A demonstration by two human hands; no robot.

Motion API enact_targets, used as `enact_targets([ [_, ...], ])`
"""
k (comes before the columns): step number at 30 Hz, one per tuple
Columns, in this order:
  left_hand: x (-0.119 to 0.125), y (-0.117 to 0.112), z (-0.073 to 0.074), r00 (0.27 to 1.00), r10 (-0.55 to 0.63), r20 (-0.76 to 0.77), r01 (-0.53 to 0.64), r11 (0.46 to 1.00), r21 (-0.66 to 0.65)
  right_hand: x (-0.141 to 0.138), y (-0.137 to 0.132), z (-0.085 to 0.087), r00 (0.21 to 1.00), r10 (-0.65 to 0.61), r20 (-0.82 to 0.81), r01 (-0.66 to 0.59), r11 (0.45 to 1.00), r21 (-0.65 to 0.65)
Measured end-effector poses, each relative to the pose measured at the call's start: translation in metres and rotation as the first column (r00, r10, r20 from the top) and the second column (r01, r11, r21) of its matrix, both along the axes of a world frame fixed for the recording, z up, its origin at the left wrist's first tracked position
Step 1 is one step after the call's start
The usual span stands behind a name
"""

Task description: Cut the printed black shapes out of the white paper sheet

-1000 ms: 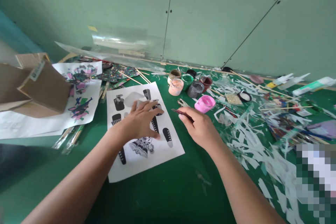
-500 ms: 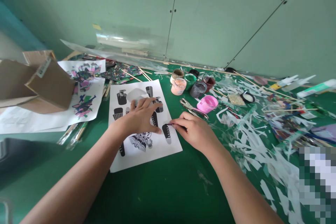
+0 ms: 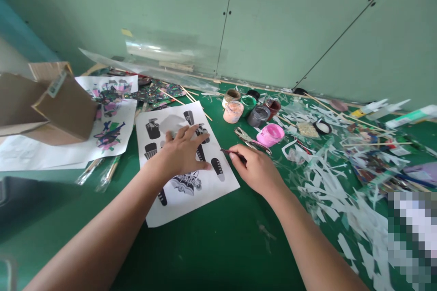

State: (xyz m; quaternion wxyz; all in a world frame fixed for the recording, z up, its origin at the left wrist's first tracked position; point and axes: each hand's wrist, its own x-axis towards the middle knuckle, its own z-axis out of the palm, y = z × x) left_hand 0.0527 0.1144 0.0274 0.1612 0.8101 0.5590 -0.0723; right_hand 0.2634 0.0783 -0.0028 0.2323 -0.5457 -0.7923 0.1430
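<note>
A white sheet (image 3: 155, 216) printed with black boot-like shapes and a patterned umbrella-like figure (image 3: 186, 184) lies on the green table. My left hand (image 3: 186, 145) rests flat on it, fingers spread, covering part of the print. Just right of the sheet, my right hand (image 3: 254, 166) pinches a thin dark stick-like tool (image 3: 238, 155); its exact kind is not clear. The tool's tip is near the sheet's right edge, above a printed black boot shape (image 3: 217, 169).
Beyond my right hand stand several open paint jars, among them a pink one (image 3: 270, 135), beside metal pliers (image 3: 251, 138). White paper scraps (image 3: 341, 191) litter the right side. At left are a cardboard box (image 3: 64, 113), coloured prints (image 3: 124, 120) and wrapped brushes (image 3: 109, 173).
The sheet has turned slightly counterclockwise under my left hand. My right hand has drawn the tool's tip up and away from the printed boot shape.
</note>
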Motion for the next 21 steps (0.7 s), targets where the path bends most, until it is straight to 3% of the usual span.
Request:
enact_targets([
  [8, 0.003, -0.005, 0.000, 0.967, 0.253, -0.038, -0.246, 0.960, 0.131, 0.003, -0.001, 0.005, 0.997, -0.003, 0.080, 0.004, 1.000, -0.014],
  [10, 0.003, -0.003, -0.003, 0.977, 0.212, -0.024, -0.205, 0.966, 0.158, 0.001, -0.003, 0.007, 0.990, 0.009, 0.139, -0.004, 0.999, -0.039],
  [14, 0.005, 0.002, -0.014, 0.997, -0.007, 0.075, -0.001, 0.994, 0.107, -0.004, -0.007, 0.008, 0.976, 0.032, 0.215, -0.009, 0.994, -0.107],
  [17, 0.009, 0.003, -0.021, 0.990, 0.003, 0.138, -0.008, 0.999, 0.038, -0.006, -0.010, 0.009, 0.973, 0.041, 0.229, -0.006, 0.989, -0.151],
  [21, 0.011, 0.003, -0.024, 0.987, 0.010, 0.159, -0.018, 0.999, 0.046, -0.008, -0.012, 0.012, 0.967, 0.020, 0.255, 0.026, 0.984, -0.175],
])
